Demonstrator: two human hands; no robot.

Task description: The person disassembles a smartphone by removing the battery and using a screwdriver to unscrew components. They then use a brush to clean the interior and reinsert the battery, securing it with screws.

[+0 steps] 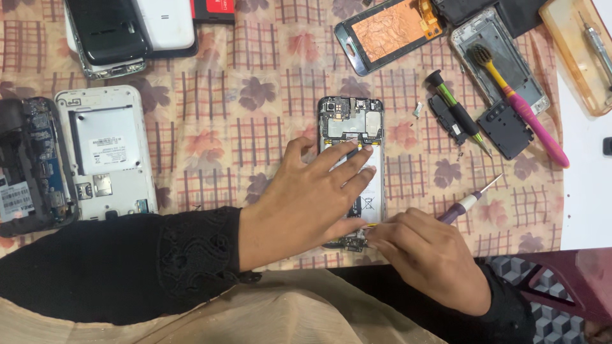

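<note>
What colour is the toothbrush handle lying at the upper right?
The toothbrush handle is pink with a yellow neck, clearest in the head view.

Opened phone (351,124) lies centre; screwdriver (460,111) right.

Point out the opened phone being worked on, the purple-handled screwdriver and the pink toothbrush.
opened phone (351,119): head view, on its exposed circuit board at the top.
purple-handled screwdriver (460,208): head view, on the handle beyond the right hand.
pink toothbrush (534,124): head view, on its pink handle.

You have six opened phones (351,127) on the desk (255,95), two screwdrivers (468,204), one toothbrush (519,105) and one tray (577,51).
</note>
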